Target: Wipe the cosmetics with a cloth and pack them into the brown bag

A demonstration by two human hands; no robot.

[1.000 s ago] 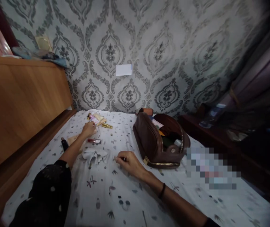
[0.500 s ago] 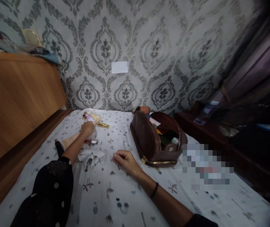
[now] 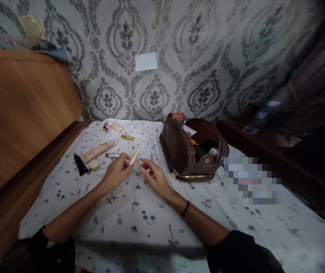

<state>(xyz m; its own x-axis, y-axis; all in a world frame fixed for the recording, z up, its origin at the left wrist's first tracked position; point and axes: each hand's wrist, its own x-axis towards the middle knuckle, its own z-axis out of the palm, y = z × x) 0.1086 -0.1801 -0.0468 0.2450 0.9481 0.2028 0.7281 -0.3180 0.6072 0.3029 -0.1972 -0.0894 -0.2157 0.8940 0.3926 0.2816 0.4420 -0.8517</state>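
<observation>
My left hand [image 3: 117,171] pinches a slim, pale yellow tube [image 3: 135,155] between thumb and fingers, its narrow end pointing up and away. Just right of it, my right hand [image 3: 155,175] hovers with fingers apart and nothing in them. Beyond my left hand, a lip gloss [image 3: 112,155] is partly covered by the fingers. To the left lie a beige squeeze tube [image 3: 98,151], a small cream-coloured round item [image 3: 94,165] and a black tube [image 3: 80,164]. A gold lipstick-like case [image 3: 127,137] rests farther back.
An open brown zip bag [image 3: 183,151] holding several items stands right of my hands. Small packets [image 3: 113,129] lie at the back left. A wooden cabinet [image 3: 28,113] borders the left side; a clear bottle [image 3: 260,117] stands on the dark ledge at right.
My left hand has come back from the far items toward my right hand, bringing the slim tube. My right hand has stayed near the middle, its fingers more spread. The camera view has tilted down.
</observation>
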